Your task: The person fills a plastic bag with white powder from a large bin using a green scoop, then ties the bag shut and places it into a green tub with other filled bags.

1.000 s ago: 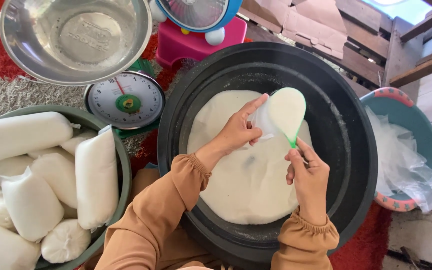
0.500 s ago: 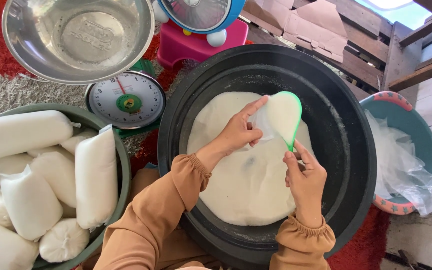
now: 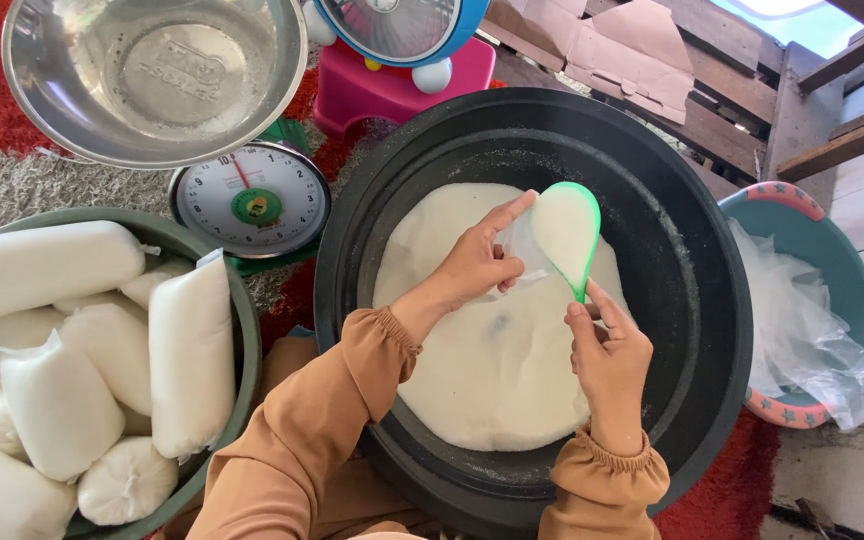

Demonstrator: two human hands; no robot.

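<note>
A large black tub (image 3: 692, 300) holds a mound of white grainy powder (image 3: 492, 370). My right hand (image 3: 607, 355) grips the handle of a green scoop (image 3: 567, 230) heaped with the white powder and tipped to the left. My left hand (image 3: 477, 265) holds a small clear plastic bag (image 3: 522, 250) against the scoop's lip, over the middle of the tub. Both arms wear tan-orange sleeves.
A green basin (image 3: 237, 330) at the left holds several filled white bags (image 3: 187, 360). A dial scale (image 3: 249, 203) with a steel bowl (image 3: 152, 75) stands behind it. A teal basin (image 3: 832, 250) of clear plastic bags (image 3: 802, 330) sits right. A pink stool (image 3: 402, 85) and wooden planks lie beyond.
The scoop has tipped a little further toward the bag held by my left hand. My right hand has shifted slightly on the handle. Nothing else has moved.
</note>
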